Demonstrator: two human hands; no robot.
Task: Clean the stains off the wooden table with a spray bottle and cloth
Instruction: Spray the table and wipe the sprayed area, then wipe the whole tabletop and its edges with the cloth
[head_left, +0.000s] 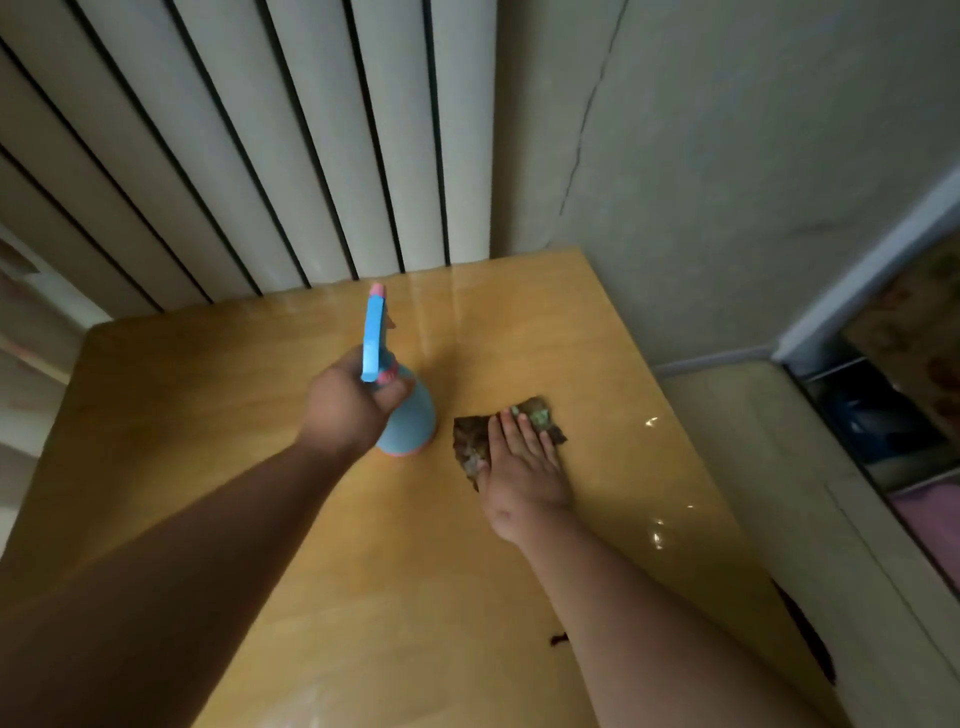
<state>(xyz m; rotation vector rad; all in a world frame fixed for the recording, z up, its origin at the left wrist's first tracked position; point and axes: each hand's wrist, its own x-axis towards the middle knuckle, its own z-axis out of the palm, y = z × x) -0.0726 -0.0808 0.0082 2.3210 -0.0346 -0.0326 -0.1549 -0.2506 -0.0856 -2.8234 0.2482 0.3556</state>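
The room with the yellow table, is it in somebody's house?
Probably yes, a room in a home. A wooden table sits in a corner by a ribbed wall, and a shelf holds household things.

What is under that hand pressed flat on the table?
Under the right hand lies a dark, mottled cloth, spread on the wooden table. Its edges stick out around the fingers. Whether a stain sits beneath the cloth is hidden.
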